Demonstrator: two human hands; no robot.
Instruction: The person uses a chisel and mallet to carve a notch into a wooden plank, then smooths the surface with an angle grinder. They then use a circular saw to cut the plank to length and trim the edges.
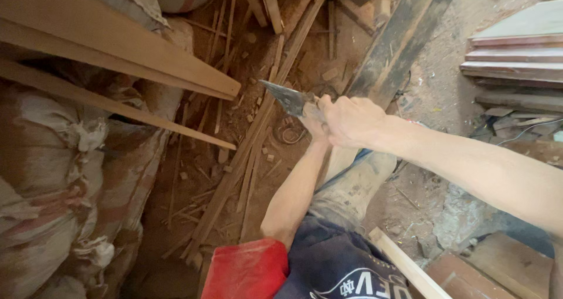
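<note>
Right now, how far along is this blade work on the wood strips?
Looks done: thin strips and offcuts litter the dirt floor, so some wood seems already cut. In hand: the right hand grips a dark blade pointing left, with the left hand tucked under it. What the blade meets is hidden. Left: boards above the sacks look uncut.
</note>
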